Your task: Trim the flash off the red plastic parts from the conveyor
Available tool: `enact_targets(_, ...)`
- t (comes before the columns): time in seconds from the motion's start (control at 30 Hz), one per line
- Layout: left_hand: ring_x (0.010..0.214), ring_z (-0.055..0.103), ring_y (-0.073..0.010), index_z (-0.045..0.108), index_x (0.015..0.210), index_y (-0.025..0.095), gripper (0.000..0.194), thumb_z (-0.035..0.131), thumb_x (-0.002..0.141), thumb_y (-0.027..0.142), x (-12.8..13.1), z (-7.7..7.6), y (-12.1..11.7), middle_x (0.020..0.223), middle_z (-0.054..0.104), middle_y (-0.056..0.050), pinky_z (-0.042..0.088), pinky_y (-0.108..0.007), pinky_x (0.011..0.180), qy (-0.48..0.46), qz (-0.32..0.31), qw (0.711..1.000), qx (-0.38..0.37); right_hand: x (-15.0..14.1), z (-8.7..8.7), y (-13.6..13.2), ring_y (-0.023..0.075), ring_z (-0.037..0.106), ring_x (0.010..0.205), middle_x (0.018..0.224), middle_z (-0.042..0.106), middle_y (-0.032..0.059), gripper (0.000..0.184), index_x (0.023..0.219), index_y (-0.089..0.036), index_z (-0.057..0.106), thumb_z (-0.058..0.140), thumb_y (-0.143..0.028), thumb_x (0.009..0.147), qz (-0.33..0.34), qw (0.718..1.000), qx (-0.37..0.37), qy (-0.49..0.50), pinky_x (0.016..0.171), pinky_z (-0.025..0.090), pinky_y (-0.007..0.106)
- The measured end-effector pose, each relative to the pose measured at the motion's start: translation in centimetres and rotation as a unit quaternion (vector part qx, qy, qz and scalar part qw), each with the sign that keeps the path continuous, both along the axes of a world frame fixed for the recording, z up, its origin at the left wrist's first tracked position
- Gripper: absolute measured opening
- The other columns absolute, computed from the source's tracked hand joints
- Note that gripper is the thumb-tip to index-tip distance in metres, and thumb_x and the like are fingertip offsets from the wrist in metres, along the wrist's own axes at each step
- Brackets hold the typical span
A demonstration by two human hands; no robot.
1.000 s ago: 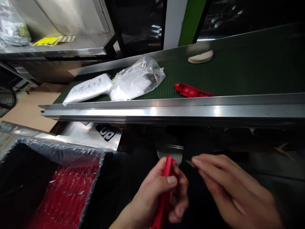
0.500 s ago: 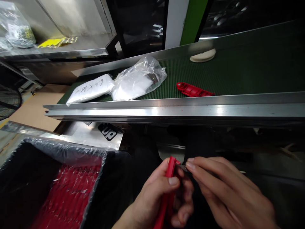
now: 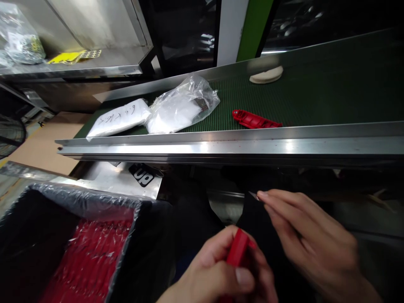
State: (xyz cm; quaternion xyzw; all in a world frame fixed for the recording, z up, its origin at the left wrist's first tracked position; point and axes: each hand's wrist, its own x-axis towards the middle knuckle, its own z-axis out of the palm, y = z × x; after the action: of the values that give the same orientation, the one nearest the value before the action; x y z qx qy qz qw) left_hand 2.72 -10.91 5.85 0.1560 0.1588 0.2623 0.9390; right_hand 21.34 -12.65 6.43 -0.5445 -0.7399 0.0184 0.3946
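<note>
My left hand (image 3: 221, 269) is closed around a red plastic part (image 3: 237, 252) low in the middle of the view, thumb pressed on its side. To its right and slightly higher, my right hand (image 3: 309, 240) pinches a small thin blade (image 3: 253, 195) whose tip pokes out past the fingertips. The two hands are apart. Another red plastic part (image 3: 254, 120) lies on the green conveyor belt (image 3: 315, 101) above them.
Two plastic bags with white contents (image 3: 181, 107) lie on the belt's left end, and a pale flat piece (image 3: 266, 75) sits farther back. A steel rail (image 3: 227, 145) edges the belt. At lower left a black bin (image 3: 132, 252) lined with plastic film holds several red parts (image 3: 91, 256).
My left hand has dropped lower and turned the red part; my right hand has pulled the blade up and away from it.
</note>
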Motion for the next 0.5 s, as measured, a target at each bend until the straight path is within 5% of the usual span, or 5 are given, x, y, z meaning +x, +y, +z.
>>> enact_targets(0.13, 0.047, 0.057, -0.0131, 0.063, 0.106, 0.010, 0.033, 0.053, 0.084, 0.033, -0.1, -0.5, 0.6, 0.080, 0.063, -0.010, 0.042, -0.018, 0.036, -0.016, 0.014, 0.999, -0.048, 0.5, 1.0, -0.2, 0.0178, 0.056, 0.104, 0.112, 0.059, 0.0108, 0.040, 0.119, -0.011, 0.059, 0.054, 0.004, 0.082, 0.112, 0.993, -0.023, 0.006, 0.082, 0.050, 0.032)
enact_targets(0.33, 0.033, 0.043, -0.0108, 0.065, 0.065, 0.002, 0.075, 0.021, 0.091, 0.058, -0.9, -0.3, 0.6, 0.044, 0.049, -0.009, 0.028, -0.019, 0.032, 0.015, -0.077, 0.991, -0.109, 1.3, 1.4, 0.4, 0.0221, 0.051, 0.104, 0.120, 0.055, 0.0118, 0.045, 0.127, -0.015, 0.055, 0.054, 0.000, 0.084, 0.186, 0.980, -0.027, -0.067, 0.081, 0.045, 0.040)
enact_targets(0.5, 0.044, 0.056, -0.0156, 0.067, 0.093, 0.005, 0.055, 0.038, 0.085, 0.052, -0.9, -0.6, 0.4, 0.066, 0.066, -0.013, 0.039, -0.021, 0.043, -0.001, -0.045, 0.991, -0.126, 1.2, 1.3, 1.1, 0.0222, 0.051, 0.100, 0.116, 0.057, 0.0103, 0.041, 0.121, -0.015, 0.058, 0.054, 0.000, 0.083, 0.188, 0.978, -0.004, -0.089, 0.080, 0.043, 0.041)
